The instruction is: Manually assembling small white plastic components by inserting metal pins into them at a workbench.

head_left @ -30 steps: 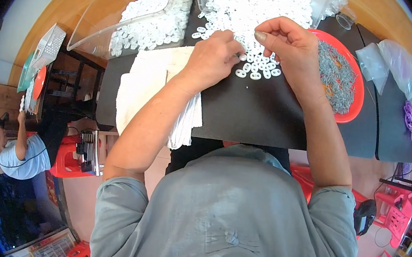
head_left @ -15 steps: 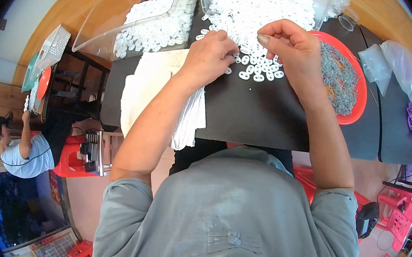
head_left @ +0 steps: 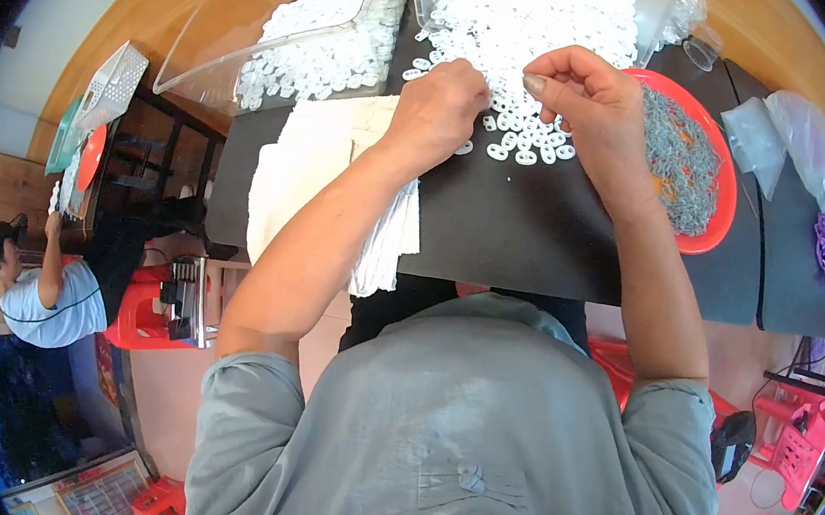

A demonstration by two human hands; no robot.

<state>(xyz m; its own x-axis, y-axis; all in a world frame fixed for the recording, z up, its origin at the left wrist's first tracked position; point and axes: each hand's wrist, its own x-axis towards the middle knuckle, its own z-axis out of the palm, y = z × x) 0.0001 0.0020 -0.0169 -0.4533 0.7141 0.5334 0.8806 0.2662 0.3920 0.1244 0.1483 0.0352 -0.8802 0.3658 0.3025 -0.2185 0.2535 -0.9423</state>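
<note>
In the head view, curling the left hand (head_left: 441, 105) beside the loose white oval pieces (head_left: 527, 141) on the dark table (head_left: 526, 229), tucking its fingers more out of sight than a moment ago. Keeping the right hand (head_left: 597, 108) by the big white heap (head_left: 534, 14) as before, pinching thumb and pointing finger narrow, just left of the red plate (head_left: 727, 195) of grey bits (head_left: 688, 171). Not being able to tell about anything inside either hand.
</note>
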